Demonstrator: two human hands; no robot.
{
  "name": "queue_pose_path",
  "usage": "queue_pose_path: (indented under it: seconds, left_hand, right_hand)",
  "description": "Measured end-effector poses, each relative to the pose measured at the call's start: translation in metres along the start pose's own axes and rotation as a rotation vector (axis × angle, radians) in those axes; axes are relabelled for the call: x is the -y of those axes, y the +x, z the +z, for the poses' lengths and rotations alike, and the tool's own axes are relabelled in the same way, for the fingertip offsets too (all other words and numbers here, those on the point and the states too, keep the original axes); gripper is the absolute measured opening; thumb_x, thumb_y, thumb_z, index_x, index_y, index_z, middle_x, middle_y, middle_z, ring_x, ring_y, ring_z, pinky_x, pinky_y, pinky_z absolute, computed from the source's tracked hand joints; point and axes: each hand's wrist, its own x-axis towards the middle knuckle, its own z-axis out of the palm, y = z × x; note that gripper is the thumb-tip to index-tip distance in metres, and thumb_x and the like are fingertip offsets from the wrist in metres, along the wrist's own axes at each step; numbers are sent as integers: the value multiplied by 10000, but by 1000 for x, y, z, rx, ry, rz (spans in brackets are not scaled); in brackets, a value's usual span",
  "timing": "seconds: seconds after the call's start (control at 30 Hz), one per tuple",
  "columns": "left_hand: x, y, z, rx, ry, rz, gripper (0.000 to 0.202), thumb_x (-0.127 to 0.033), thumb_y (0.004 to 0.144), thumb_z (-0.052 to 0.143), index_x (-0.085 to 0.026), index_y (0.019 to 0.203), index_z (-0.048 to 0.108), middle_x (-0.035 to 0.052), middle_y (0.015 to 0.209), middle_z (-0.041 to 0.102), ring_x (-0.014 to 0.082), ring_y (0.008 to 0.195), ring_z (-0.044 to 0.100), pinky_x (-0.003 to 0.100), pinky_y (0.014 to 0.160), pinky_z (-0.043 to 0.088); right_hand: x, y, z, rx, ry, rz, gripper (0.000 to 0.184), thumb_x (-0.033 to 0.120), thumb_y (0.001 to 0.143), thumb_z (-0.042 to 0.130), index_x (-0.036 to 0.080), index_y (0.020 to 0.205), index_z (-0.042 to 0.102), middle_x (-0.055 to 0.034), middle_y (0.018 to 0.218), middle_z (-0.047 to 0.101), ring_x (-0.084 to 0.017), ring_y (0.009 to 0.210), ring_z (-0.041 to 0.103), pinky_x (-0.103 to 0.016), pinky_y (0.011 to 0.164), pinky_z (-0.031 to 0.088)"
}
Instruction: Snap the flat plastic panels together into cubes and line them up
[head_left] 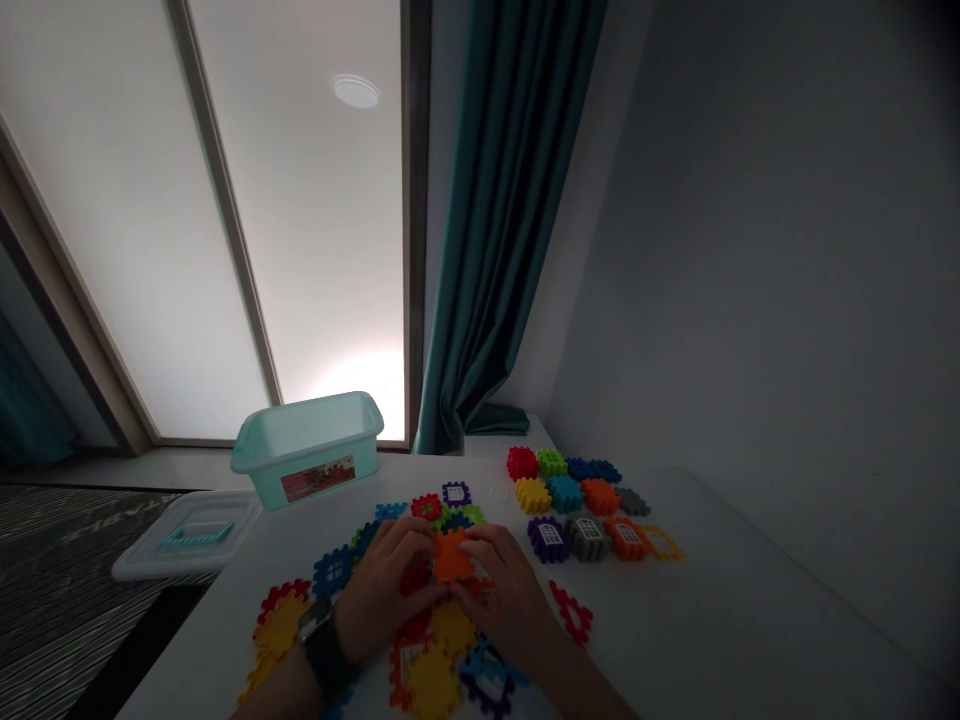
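Near edge: down front, yellow tiles overlap one another, and a purple frame tile lies just beside them, partly under the right forearm.
Left edge: more yellow tiles here, red teeth poking out behind; a dark watch sits on the left wrist.
Grip: both hands are in on this one! The left hand and right hand are closed to a narrow pinch, thumbs at the near side, fingers at the far side, with hold of one orange tile.
Orange tile: over the middle of the loose pile, towards the near edge of the tabletop; broad face turned up towards the wearer, toothed rim all round, about as wide as long, so no clear long axis.
Loose pile: plenty here unstacked, a dark blue window tile leftward, a red open frame off to the right, a purple window tile beyond the hands.
Stacks: nearer the far right corner, rows by colour already stand, purple stack in front, yellow stack next, red stack behind; partway along, I judge.
Far left corner: a mint bin, its clear lid alongside.
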Motion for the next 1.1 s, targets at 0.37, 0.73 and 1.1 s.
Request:
queue_pose_path:
  seconds: [0.37, 0.73, 1.1]
  left_hand:
    - [-8, 3, -2, 8, 57, 41, 164, -279, 873, 702, -232, 963, 573, 69, 1112, 646, 247, 1006, 611, 382, 874, 508]
    - [-13, 13, -3, 25, -24, -12, 218, -293, 854, 730, -236, 969, 554, 61, 1127, 643, 248, 1050, 599, 376, 900, 509]
    - [-35, 40, 21, 95, -105, 18, 194, -278, 843, 719, -235, 925, 548, 63, 1109, 624, 239, 1004, 599, 359, 868, 509]
  right_hand:
    - [10, 3, -4, -86, -141, -49, 271, 181, 854, 612, 240, 1113, 560, -91, 1081, 631, -267, 1006, 628, -452, 851, 565]
    - [4, 5, -28, 3, -105, -61, 256, 184, 919, 573, 230, 1171, 566, -97, 1151, 654, -248, 1072, 630, -435, 900, 561]
    - [-13, -19, -53, -72, -140, 32, 252, 216, 924, 568, 239, 1175, 562, -114, 1164, 640, -267, 1099, 626, -451, 927, 560]
